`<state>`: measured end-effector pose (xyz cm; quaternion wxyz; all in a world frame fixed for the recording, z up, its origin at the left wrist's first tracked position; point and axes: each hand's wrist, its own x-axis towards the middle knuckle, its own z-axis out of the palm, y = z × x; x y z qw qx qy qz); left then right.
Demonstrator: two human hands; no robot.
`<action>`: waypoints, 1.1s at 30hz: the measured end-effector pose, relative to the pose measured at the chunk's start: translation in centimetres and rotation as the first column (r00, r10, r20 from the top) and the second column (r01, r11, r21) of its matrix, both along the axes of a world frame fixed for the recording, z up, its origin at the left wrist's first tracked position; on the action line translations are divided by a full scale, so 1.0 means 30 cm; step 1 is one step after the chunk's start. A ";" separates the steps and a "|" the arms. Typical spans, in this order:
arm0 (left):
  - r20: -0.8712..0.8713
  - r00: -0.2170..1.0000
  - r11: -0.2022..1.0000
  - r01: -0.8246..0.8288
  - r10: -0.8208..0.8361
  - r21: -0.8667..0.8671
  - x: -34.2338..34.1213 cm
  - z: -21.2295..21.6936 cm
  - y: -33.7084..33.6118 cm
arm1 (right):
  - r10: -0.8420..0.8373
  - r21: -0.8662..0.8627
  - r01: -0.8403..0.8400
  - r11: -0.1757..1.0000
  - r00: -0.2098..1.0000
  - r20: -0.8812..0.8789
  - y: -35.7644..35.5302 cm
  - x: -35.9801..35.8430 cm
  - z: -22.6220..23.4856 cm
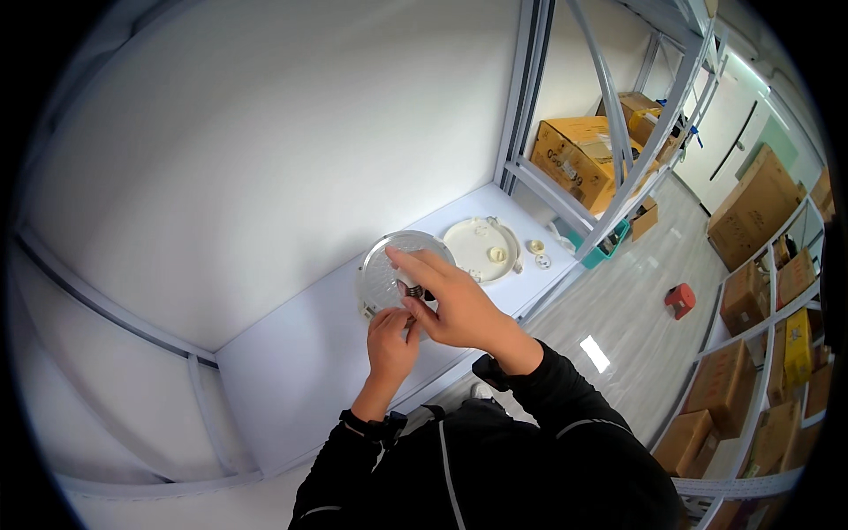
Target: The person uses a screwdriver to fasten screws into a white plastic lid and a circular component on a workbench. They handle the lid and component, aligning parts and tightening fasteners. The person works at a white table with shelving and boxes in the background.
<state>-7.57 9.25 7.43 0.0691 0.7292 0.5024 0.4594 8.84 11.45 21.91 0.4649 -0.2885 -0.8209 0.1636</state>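
The round, perforated silver metal plate (389, 265) is tipped up off the white shelf (291, 371), its face turned toward the person. The left hand (391, 340) pinches its lower edge to steady it, while the right hand (450, 305), fingers half-curled, works what looks like a small dark fitting at its centre.

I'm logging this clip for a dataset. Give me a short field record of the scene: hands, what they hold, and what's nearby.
left hand: grips the lower edge of the round metal disc
right hand: over the disc's middle, fingers on a small dark part
surface: white shelf
nearby: white round lid, two small round pieces
background: cardboard boxes on racks, red stool
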 end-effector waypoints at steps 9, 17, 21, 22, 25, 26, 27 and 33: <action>0.001 1.000 0.997 -0.020 0.020 0.078 -0.002 0.024 0.023 | -0.032 -0.025 0.031 0.999 0.999 -0.021 -0.014 0.005 0.011; 0.001 1.000 1.000 -0.025 0.025 0.000 -0.001 0.013 0.030 | -0.219 0.096 0.220 0.971 0.975 -0.020 0.020 -0.016 -0.038; 0.008 1.000 1.000 -0.017 0.017 -0.008 -0.009 0.012 0.034 | -0.200 0.128 0.202 0.971 0.979 -0.026 0.019 -0.022 -0.036; 0.001 1.000 1.000 -0.023 0.023 0.013 -0.009 0.008 0.036 | -0.188 0.148 0.193 0.970 0.981 -0.046 0.018 -0.020 -0.031; 0.011 1.000 0.999 -0.027 0.026 0.031 -0.012 0.007 0.038 | -0.167 0.272 0.216 0.938 0.967 -0.194 0.016 -0.004 -0.015; 0.019 0.999 0.999 -0.026 0.025 0.029 -0.014 0.009 0.035 | -0.162 0.276 0.225 0.934 0.959 -0.233 0.014 0.005 -0.009; 0.028 0.999 0.999 -0.028 0.028 0.017 -0.021 0.012 0.033 | -0.156 0.281 0.234 0.931 0.949 -0.272 0.011 0.019 -0.002; 0.008 1.000 1.000 -0.025 0.026 -0.004 -0.111 0.013 0.025 | -0.046 0.046 0.085 0.995 0.836 -0.546 0.022 0.120 -0.038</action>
